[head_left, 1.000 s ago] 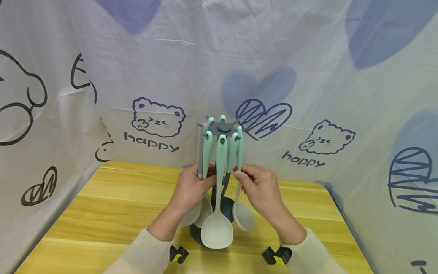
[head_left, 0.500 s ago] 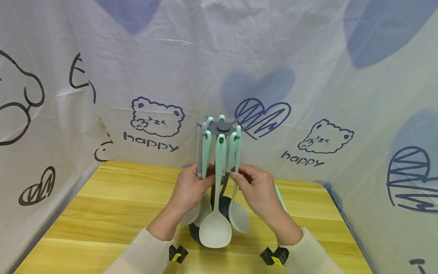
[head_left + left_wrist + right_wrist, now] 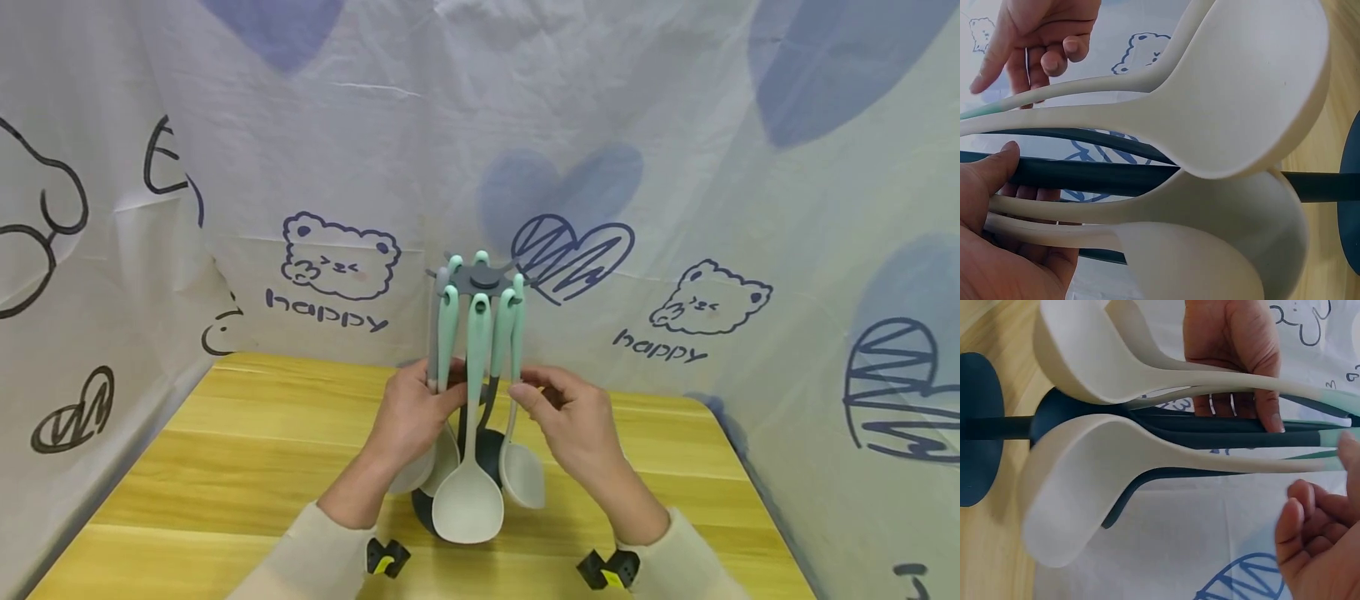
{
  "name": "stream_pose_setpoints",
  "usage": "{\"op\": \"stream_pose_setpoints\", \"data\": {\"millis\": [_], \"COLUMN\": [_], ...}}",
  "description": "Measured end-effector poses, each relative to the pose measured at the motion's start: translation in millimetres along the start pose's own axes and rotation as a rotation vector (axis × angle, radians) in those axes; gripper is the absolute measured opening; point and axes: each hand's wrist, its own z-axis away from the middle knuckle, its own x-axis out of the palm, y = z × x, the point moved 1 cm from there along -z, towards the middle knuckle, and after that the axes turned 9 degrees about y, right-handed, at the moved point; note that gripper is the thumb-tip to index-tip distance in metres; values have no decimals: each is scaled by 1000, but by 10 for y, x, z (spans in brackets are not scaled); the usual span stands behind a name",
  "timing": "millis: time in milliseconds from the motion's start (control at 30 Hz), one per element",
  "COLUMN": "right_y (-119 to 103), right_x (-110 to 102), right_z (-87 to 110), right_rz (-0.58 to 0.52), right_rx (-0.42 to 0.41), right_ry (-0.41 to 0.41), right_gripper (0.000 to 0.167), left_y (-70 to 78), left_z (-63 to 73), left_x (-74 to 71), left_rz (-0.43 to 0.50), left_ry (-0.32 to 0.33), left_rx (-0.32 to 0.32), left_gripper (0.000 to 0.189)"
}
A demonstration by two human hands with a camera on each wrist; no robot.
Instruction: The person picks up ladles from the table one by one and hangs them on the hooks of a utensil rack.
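Observation:
A dark utensil stand (image 3: 483,277) is upright mid-table, hung with several mint-handled tools and one grey-handled tool. My left hand (image 3: 408,412) grips the stand's pole (image 3: 1091,176), thumb in front and fingers behind, with two pale tool shafts lying against the hand in the left wrist view. A pale ladle (image 3: 468,504) hangs at the front. Another pale ladle (image 3: 523,477) hangs on the right. Beside its handle is my right hand (image 3: 573,421); the thumb is at the handle, while the other fingers stay loosely bent with nothing in them in the right wrist view.
Behind the pale tools, a dark utensil (image 3: 491,450) hangs partly hidden. The stand's round base (image 3: 982,456) rests on the yellow wood-grain table (image 3: 247,475). A printed white cloth (image 3: 360,167) encloses the back and sides.
The right-hand ladle has swung inward to the left, and my right fingers have loosened from its handle. A thin mint strip glimpsed beside the right forearm is now hidden. My left hand keeps its grip.

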Motion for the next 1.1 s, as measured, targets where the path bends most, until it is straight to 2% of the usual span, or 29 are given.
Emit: {"op": "stream_pose_setpoints", "data": {"millis": [167,300,433,633,800,1100], "right_y": [156,409,623,774,1009,1369], "right_x": [16,53,66,43,37,-24], "right_z": [53,85,98,88,110,139], "right_rz": [-34,4,62,136,232,365], "right_rx": [-23,38,98,101,129,158], "right_ry": [107,144,148,135,132,92], "right_gripper": [18,21,25,20,14,14], "left_y": [3,12,8,17,22,37], "left_z": [1,8,7,-1,3,16], "left_x": [-3,7,14,0,1,-9], "left_rz": [7,27,28,17,28,11], "left_ry": [9,9,9,13,4,14], "left_rx": [-10,-18,-24,-27,-26,-33], "left_gripper": [18,17,18,19,19,17]}}
